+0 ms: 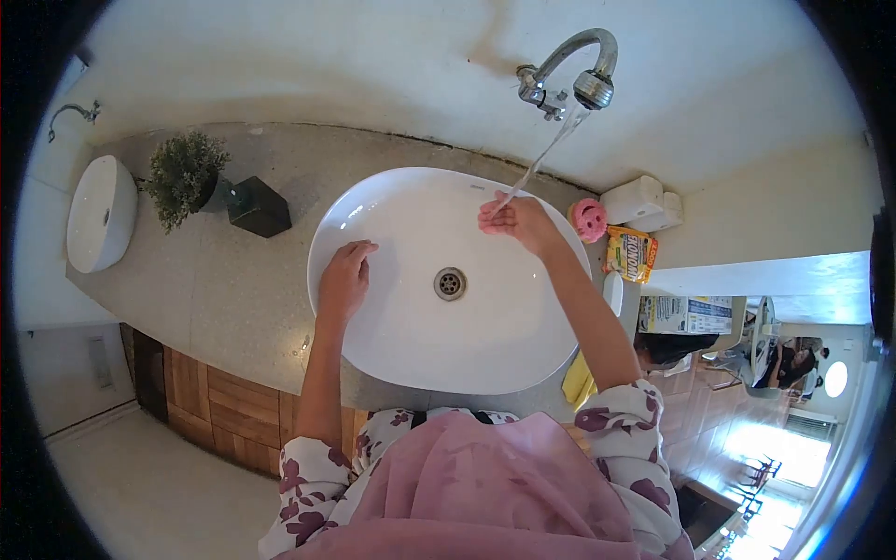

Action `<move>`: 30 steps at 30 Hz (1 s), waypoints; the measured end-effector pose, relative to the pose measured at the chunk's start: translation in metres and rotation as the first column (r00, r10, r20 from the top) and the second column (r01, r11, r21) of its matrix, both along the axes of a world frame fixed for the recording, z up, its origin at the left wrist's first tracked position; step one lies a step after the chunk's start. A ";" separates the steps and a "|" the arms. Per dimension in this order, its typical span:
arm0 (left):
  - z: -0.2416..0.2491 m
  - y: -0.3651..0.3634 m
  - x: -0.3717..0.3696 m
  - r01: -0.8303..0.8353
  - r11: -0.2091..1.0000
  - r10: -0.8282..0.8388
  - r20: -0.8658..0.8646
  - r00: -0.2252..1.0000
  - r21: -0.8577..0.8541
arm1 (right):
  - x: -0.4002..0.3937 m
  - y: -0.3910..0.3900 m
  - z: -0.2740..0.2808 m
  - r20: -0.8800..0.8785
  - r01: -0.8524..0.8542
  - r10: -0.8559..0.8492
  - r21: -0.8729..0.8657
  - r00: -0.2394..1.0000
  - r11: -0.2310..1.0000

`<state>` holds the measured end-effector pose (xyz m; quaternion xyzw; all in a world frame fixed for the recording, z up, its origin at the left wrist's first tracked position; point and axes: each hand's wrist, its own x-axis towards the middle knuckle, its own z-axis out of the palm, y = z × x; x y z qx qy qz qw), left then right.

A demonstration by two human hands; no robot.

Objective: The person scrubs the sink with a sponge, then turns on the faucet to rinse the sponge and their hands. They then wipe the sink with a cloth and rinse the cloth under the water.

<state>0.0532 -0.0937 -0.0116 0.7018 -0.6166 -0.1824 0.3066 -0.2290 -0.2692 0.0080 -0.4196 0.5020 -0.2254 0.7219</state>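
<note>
While water runs from the curved metal faucet (594,89) ahead of the right hand (518,222), that hand is open beneath the stream (551,154), palm turned up and fingers slightly bent, with the water landing on it. It holds nothing solid and lies over the far right part of the white sink (401,327). The left hand (345,277) is over the sink's left side, loosely open, its fingers bent inward and nothing in its grip; whether it touches the sink wall, I cannot tell. Between the two hands, and a little nearer the body, is the round metal drain (450,284).

Just beyond the sink's rim, to the right of the right hand, sits a round pink item with dark holes (588,220) — beside it are white rolls (635,200) and a yellow-orange packet (632,254). Nearer the body on that same side, a yellow cloth (580,381) lies by the rim, close to the right forearm.

Left of the left hand and farther from the body, a dark green container (259,207) stands on the grey counter (233,299), with a leafy plant (187,173) past it — and well apart, farther left still, is a second white basin (101,215).
</note>
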 end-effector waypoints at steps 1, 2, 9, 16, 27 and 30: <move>0.000 0.000 0.000 0.004 1.000 -0.004 -0.004 1.000 0.002 | 0.007 -0.001 -0.007 0.091 0.038 -0.046 0.087 0.995 0.996; 0.000 0.000 0.000 0.008 1.000 -0.008 -0.009 1.000 0.005 | 0.013 -0.001 -0.014 0.096 0.036 -0.044 0.087 0.994 0.996; -0.007 0.000 0.001 0.019 1.000 -0.019 0.011 1.000 -0.002 | 0.051 0.066 0.013 0.157 -0.454 0.435 0.108 0.886 0.885; -0.004 -0.003 0.004 0.027 1.000 -0.027 -0.213 0.977 -0.002 | 0.022 0.044 -0.024 0.058 -0.180 0.179 0.022 0.982 0.983; 0.029 -0.016 0.027 -0.004 0.991 0.133 -0.953 0.274 0.137 | 0.087 0.067 -0.041 0.370 -0.154 0.094 0.135 0.924 0.979; 0.022 -0.023 0.024 -0.052 0.988 0.152 -0.942 0.298 0.143 | 0.141 0.119 -0.066 0.076 -0.449 0.480 -0.256 0.874 0.856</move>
